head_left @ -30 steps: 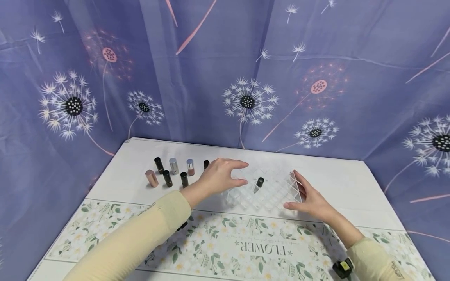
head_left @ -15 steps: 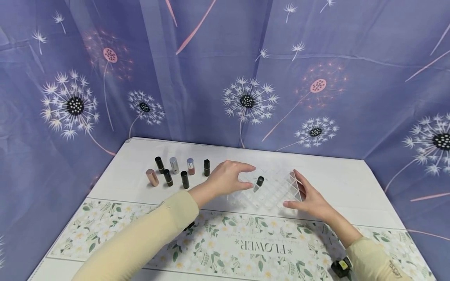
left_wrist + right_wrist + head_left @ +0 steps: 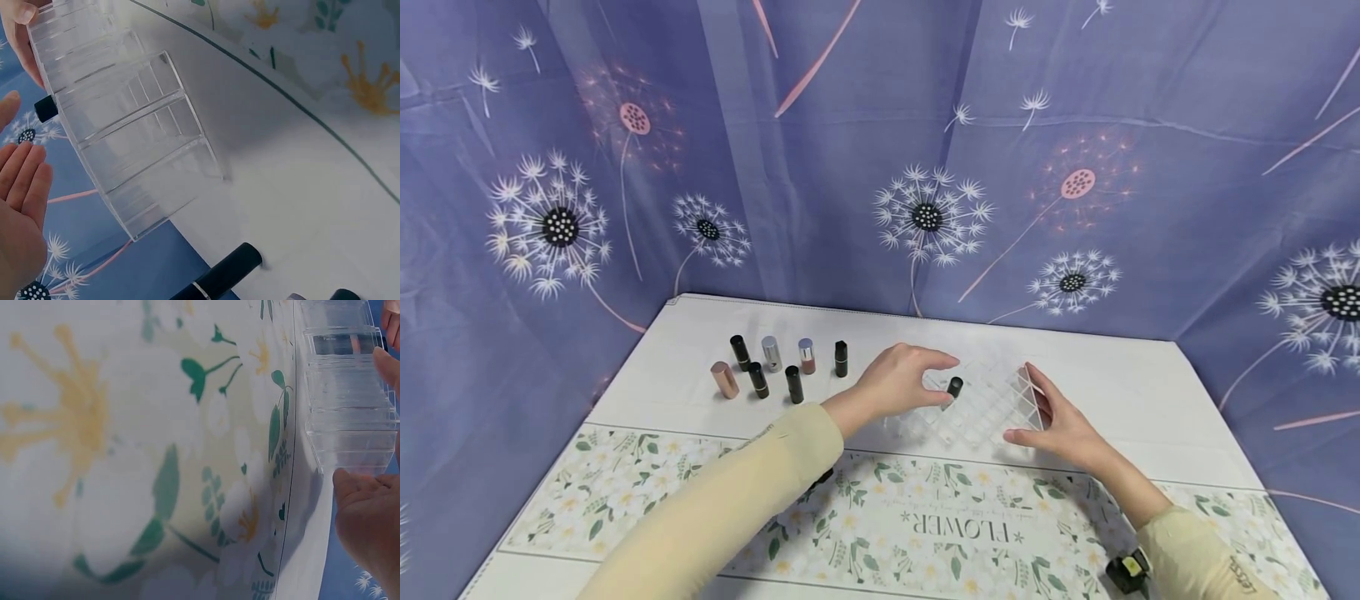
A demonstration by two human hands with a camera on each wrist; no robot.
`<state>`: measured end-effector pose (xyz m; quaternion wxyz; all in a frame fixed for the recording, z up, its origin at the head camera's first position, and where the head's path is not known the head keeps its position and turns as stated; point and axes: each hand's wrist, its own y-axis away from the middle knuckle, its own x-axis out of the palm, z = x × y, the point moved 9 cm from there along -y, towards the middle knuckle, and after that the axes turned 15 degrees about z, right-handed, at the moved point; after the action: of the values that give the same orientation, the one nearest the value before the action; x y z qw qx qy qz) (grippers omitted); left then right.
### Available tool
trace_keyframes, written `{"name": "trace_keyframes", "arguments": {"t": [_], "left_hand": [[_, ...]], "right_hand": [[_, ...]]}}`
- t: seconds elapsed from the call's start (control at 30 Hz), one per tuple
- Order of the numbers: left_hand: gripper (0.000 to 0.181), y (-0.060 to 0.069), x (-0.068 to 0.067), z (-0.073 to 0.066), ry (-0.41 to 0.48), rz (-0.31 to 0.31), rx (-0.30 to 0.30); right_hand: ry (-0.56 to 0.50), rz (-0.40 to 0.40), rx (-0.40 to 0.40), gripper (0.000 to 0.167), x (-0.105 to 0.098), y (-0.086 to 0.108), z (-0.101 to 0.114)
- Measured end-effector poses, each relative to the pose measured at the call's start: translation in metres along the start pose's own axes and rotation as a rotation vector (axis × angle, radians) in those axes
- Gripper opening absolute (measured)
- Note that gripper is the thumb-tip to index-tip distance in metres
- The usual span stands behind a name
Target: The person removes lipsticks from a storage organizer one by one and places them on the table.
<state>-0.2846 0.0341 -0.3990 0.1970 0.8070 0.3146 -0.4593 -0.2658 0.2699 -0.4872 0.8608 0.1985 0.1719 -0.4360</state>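
Observation:
A clear lipstick organizer (image 3: 981, 417) with a diamond grid stands on the white table cover. One black-capped lipstick (image 3: 955, 387) stands in a slot near its left part, the cap rising above the top in the left wrist view. Above the organizer's left side is my left hand (image 3: 898, 382), thumb and fingers spread apart with the cap near the thumb tip. In the left wrist view, a gap shows between that hand (image 3: 22, 206) and the cap. My right hand (image 3: 1063, 425) holds the organizer's right end between thumb and fingers.
Several lipsticks stand left of the organizer: a rose-gold one (image 3: 725, 380), a silver one (image 3: 771, 354), one with a silver cap and pinkish base (image 3: 807, 356), and black ones, including an angular-topped one (image 3: 841, 359). A floral printed band (image 3: 955, 508) crosses the front; a purple curtain (image 3: 820, 183) hangs behind.
My left hand has moved right, from the organizer's left edge to beside the black-capped lipstick. The angular-topped black lipstick is now uncovered. My right hand stays in place.

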Motion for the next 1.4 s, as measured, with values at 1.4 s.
{"name": "trace_keyframes", "arguments": {"t": [1.4], "left_hand": [[0.031,-0.028,0.015,0.001,-0.078,0.043,0.001]], "right_hand": [[0.015,0.001,0.018,0.118,0.0,0.0,0.002]]}}
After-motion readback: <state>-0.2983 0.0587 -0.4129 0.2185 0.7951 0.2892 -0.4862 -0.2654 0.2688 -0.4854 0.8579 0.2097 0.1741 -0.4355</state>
